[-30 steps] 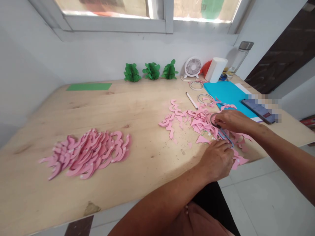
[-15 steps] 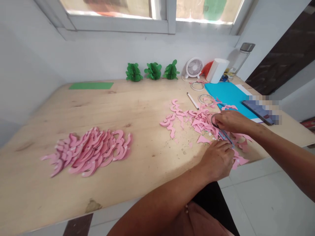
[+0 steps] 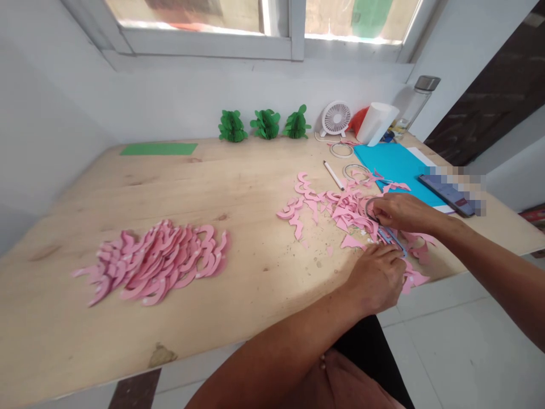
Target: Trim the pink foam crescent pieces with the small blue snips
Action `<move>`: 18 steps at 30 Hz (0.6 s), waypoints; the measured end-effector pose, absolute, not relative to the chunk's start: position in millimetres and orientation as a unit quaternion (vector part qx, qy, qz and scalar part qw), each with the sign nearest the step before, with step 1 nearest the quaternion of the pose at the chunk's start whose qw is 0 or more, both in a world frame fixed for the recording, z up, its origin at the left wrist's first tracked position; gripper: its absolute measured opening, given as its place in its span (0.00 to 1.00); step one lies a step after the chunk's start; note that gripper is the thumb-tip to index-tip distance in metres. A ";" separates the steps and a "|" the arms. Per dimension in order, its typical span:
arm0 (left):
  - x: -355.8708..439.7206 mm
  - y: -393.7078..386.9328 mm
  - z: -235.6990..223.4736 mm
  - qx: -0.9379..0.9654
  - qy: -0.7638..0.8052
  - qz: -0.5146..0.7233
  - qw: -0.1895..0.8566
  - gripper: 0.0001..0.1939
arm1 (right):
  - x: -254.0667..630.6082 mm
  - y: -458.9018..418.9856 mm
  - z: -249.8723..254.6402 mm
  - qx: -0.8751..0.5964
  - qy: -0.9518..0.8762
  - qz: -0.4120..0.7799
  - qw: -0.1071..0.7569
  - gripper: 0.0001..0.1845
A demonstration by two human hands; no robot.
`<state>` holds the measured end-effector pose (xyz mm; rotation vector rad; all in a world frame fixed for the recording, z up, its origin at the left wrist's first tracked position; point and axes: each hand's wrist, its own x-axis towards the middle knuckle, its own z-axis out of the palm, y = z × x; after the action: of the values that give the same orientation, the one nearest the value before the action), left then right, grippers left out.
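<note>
My right hand [image 3: 402, 211] is closed, its fingers gripping the side of a thin grey tape roll [image 3: 369, 208] that stands on edge. A narrow bluish-grey strip [image 3: 392, 240] slants between my two hands; its kind is unclear. Just nearer to me, my left hand [image 3: 377, 277] is closed with its fingers curled at the strip's lower end, and what they pinch is hidden. Loose pink paper scraps [image 3: 347, 209] lie under and around both hands, with tiny white bits among them. Off to the left rests a heap of curved pink paper pieces [image 3: 159, 264] with white spots.
Three green paper shapes [image 3: 265, 124] stand along the wall, beside a small white fan [image 3: 336, 118]. A green strip [image 3: 158, 149] lies far left. Rightward are a white pen [image 3: 333, 175], two more rings [image 3: 341, 150], blue sheets [image 3: 385, 159], a phone [image 3: 447, 195] and a glass bottle [image 3: 413, 108].
The camera view has shifted slightly. Both hands keep nearly the same place and hold, and the pink pieces have not moved on the table.
</note>
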<state>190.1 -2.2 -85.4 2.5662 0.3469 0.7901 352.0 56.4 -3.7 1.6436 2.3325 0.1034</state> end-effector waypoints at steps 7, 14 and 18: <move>188.8 -1.8 -85.0 0.928 0.121 0.283 0.208 0.12 | 349.8 51.9 -2.2 0.562 0.819 0.016 0.113 0.09; 189.5 -2.2 -85.7 0.929 0.119 0.284 0.203 0.12 | 361.3 48.3 3.1 0.593 0.800 0.006 0.087 0.11; 188.7 -2.0 -85.5 0.931 0.112 0.281 0.202 0.11 | 360.5 47.1 -3.5 0.577 0.812 0.008 0.083 0.10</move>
<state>188.7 -2.0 -85.5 2.6009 0.3120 0.7854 360.5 47.1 -3.5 1.7235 2.4259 0.0251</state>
